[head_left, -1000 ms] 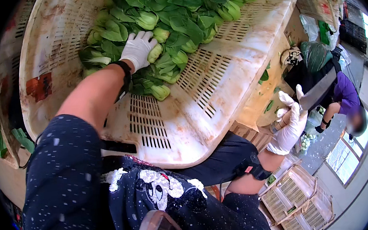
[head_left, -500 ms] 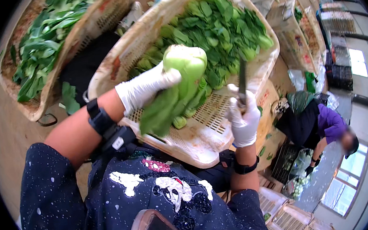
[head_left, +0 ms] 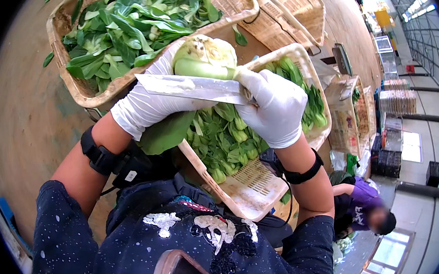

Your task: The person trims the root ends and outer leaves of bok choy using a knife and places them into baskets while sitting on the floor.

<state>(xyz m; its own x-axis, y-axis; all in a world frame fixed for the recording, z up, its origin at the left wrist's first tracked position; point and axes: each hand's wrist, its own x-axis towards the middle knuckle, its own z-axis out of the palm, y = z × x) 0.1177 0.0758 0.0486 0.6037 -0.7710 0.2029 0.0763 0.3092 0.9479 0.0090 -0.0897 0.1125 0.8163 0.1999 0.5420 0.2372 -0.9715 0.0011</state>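
Near the pale crate [head_left: 251, 191], the left hand [head_left: 148, 99] clamps around a bok choy [head_left: 198, 68], presumably steadying its base for the knife [head_left: 189, 88] clenched in the right hand [head_left: 277, 106].

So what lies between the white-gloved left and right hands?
The head view shows a long silvery knife blade there and, just above it in the picture, a pale green leafy vegetable.
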